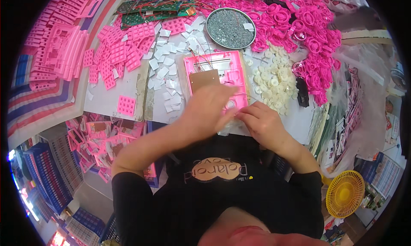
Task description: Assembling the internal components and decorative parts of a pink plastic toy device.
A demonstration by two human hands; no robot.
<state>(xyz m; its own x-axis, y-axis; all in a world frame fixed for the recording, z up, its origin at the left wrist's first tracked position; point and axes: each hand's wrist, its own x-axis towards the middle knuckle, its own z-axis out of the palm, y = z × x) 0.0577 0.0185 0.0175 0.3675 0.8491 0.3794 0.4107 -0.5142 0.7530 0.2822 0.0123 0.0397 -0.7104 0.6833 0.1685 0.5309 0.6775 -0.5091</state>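
Note:
A pink plastic casing (236, 66) lies in front of me on the worktable, its inner side up. A brown board (203, 78) covers its left part, and thin wires (204, 63) run over its far left end. My left hand (207, 107) is over the near part of the casing, smeared by motion, so its grip does not show. At the casing's near right corner my right hand (266, 125) has thumb and fingers pinched together. What they hold, if anything, is too small to make out.
Beyond the casing stands a round metal dish (229, 30) of small screws. White pieces (165, 72) lie left, cream round parts (274, 83) right. Pink rings (308, 40), keypads (120, 49) and green circuit boards (147, 17) are heaped farther out. A bin of pink casings (100, 134) sits lower left.

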